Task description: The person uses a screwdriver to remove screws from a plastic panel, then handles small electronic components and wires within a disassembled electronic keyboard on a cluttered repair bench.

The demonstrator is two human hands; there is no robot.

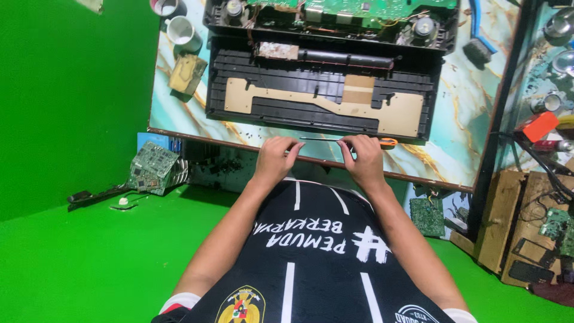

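Both hands rested at the near table edge [418,176]. The right hand [363,157] closed on the orange-handled screwdriver [353,140], its shaft running leftward past the left hand [276,157], whose fingers curled loosely, holding nothing visible. Just beyond the grip lay 1 opened keyboard chassis [323,96].
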